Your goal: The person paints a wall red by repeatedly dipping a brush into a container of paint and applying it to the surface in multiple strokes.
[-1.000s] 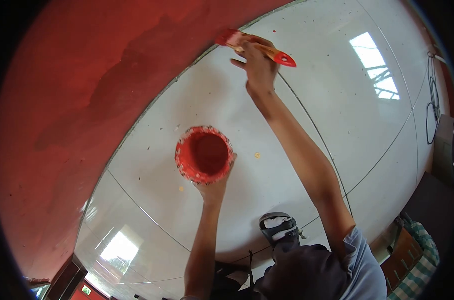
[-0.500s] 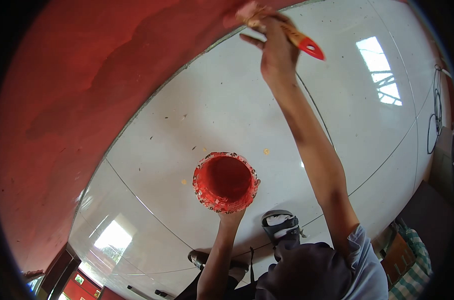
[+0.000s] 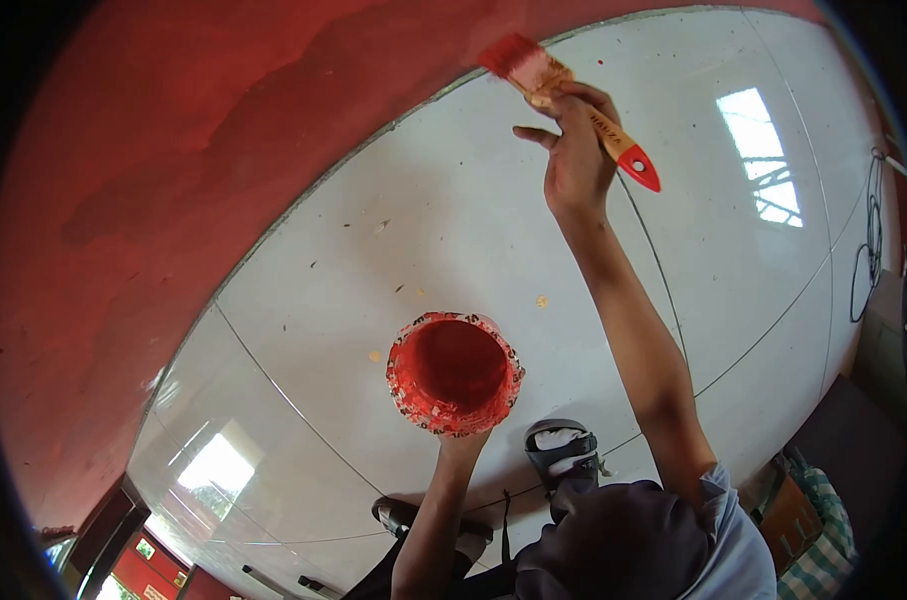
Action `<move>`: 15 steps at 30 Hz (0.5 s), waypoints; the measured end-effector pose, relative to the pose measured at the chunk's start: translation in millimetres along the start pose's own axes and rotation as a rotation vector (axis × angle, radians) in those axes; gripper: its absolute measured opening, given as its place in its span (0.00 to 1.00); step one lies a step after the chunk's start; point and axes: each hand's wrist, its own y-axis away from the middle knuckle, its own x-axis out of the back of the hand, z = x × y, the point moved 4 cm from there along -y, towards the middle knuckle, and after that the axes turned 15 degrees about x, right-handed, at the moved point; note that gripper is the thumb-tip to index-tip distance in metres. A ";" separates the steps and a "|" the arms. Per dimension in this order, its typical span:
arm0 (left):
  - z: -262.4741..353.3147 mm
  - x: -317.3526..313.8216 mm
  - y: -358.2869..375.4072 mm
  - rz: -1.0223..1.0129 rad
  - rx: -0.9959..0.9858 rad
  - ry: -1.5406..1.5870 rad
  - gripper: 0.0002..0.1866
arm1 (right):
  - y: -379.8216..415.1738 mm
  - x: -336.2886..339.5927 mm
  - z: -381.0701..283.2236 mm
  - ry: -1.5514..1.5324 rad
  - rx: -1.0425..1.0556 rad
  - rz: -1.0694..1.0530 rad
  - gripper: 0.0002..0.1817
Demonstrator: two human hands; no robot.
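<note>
My right hand (image 3: 579,165) is closed around a paintbrush (image 3: 540,78), gripping it near where the wooden handle meets the bristles. The handle has a red end with a hole, and it points down to the right. Red paint coats the bristle tips, which are right at the lower edge of the red wall (image 3: 263,110). A round paint bucket (image 3: 405,388) with a flaking, paint-smeared rim is held from below by my left hand (image 3: 463,441). Red paint covers its inside. Most of my left fingers are hidden beneath the bucket.
Shiny white floor tiles (image 3: 343,400) with small specks run along the wall. My sandalled foot (image 3: 559,447) stands below the bucket. A coiled black cable (image 3: 866,240) lies at the right, above a green checked cloth (image 3: 823,530).
My right hand and the paintbrush have moved down and slightly right in view. The bristles, blurred against the wall before, now show sharply. The bucket stays in my left hand.
</note>
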 end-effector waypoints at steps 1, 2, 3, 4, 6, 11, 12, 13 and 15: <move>-1.2 0.1 1.7 0.005 -0.003 -0.024 0.31 | 0.4 3.3 11.3 0.121 -0.103 0.035 0.09; -2.5 -0.3 3.1 0.003 -0.010 -0.034 0.31 | -2.9 0.2 24.2 0.081 -0.114 0.015 0.09; -3.7 -0.7 4.3 0.000 -0.018 -0.045 0.31 | -6.1 -7.2 37.6 0.043 -0.126 -0.002 0.09; -4.6 -1.2 4.6 -0.008 -0.031 -0.040 0.31 | -4.0 -11.8 48.4 0.005 -0.138 -0.015 0.09; -5.6 0.3 7.6 0.025 -0.053 -0.137 0.31 | -4.4 -30.6 23.5 -0.076 -0.101 -0.021 0.08; -1.2 6.6 10.2 0.053 0.039 -0.123 0.32 | 14.0 -18.7 13.6 -0.025 -0.161 0.051 0.08; -0.2 7.4 9.9 0.048 0.049 -0.103 0.32 | 17.7 -13.1 25.5 0.049 -0.216 0.080 0.08; 0.4 9.4 9.9 0.061 0.020 -0.164 0.33 | 17.8 -16.6 41.3 -0.019 -0.237 0.054 0.08; 0.0 10.6 12.9 0.066 -0.021 -0.228 0.33 | 13.2 -33.6 42.2 -0.076 -0.201 0.041 0.07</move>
